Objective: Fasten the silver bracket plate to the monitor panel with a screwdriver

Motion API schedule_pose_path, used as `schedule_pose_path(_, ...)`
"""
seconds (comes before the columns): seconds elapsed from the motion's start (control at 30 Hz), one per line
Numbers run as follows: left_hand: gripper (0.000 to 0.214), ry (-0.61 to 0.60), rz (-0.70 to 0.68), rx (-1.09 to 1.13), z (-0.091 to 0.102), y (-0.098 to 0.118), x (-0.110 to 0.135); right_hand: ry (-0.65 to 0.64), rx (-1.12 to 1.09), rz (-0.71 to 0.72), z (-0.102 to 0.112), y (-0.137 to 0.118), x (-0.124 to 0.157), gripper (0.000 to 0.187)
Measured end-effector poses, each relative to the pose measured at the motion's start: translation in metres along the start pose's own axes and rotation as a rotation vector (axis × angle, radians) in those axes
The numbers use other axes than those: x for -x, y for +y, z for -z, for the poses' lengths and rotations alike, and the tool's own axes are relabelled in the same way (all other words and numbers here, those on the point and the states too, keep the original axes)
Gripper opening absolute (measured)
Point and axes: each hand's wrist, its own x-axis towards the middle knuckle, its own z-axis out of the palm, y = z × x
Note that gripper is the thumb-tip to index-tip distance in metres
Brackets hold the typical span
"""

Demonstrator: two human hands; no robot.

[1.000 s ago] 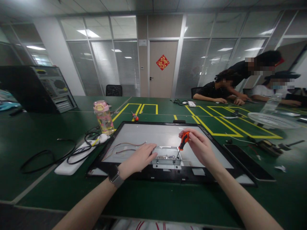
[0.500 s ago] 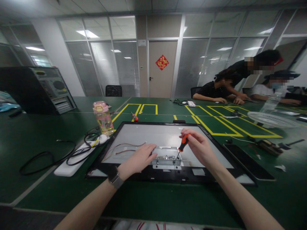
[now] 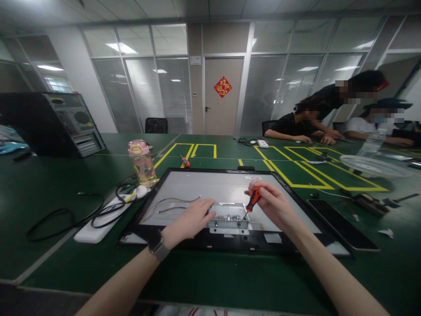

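A monitor panel (image 3: 184, 186) in a black frame lies face down on the green table. Near its front edge sits a small metal bracket (image 3: 228, 218). My left hand (image 3: 192, 217) rests flat on the panel with its fingertips against the bracket's left end. My right hand (image 3: 274, 204) is closed round an orange-and-black screwdriver (image 3: 251, 201), whose tip points down onto the bracket's right part. Thin wires (image 3: 171, 204) run across the panel left of my left hand. A watch is on my left wrist.
A pink bottle (image 3: 142, 162), a white slab with black cables (image 3: 98, 215) and a computer case (image 3: 62, 123) stand to the left. A dark flat panel (image 3: 342, 224) lies right of the monitor. Three people sit at the far right. A small red tool (image 3: 186, 162) lies behind.
The right hand and screwdriver have shifted slightly; the left hand stays on the bracket. The view has barely moved.
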Motion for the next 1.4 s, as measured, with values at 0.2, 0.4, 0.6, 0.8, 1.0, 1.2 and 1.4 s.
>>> schedule_pose_path(0.2, 0.040, -0.007, 0.013, -0.009, 0.0012, 0.0021, -0.0002, -0.032, -0.073, -0.023, -0.0021, 0.0002, -0.0003, 0.018)
schedule_pose_path(0.4, 0.041, -0.010, 0.009, -0.015, 0.0028, 0.0035, -0.0006, -0.019, -0.005, 0.027, -0.0018, -0.0022, -0.0016, 0.018)
schedule_pose_path(0.6, 0.043, -0.016, 0.010, -0.001, 0.0016, 0.0016, -0.0002, -0.044, -0.028, -0.013, -0.0045, -0.0043, 0.0001, 0.022)
schedule_pose_path(0.8, 0.041, 0.001, -0.013, -0.006, -0.0007, -0.0016, -0.0004, -0.010, 0.011, 0.041, -0.0038, -0.0021, -0.0009, 0.018)
schedule_pose_path(1.0, 0.041, 0.002, -0.003, 0.006, 0.0004, 0.0001, 0.0002, -0.017, 0.017, 0.012, -0.0056, -0.0015, 0.0008, 0.028)
schedule_pose_path(1.2, 0.040, -0.003, -0.001, 0.008, 0.0017, 0.0025, -0.0006, -0.071, 0.066, 0.033, -0.0034, -0.0033, 0.0013, 0.026)
schedule_pose_path(1.4, 0.040, 0.003, 0.004, 0.004, 0.0003, 0.0014, -0.0005, -0.009, 0.221, 0.131, -0.0006, -0.0046, 0.0012, 0.018)
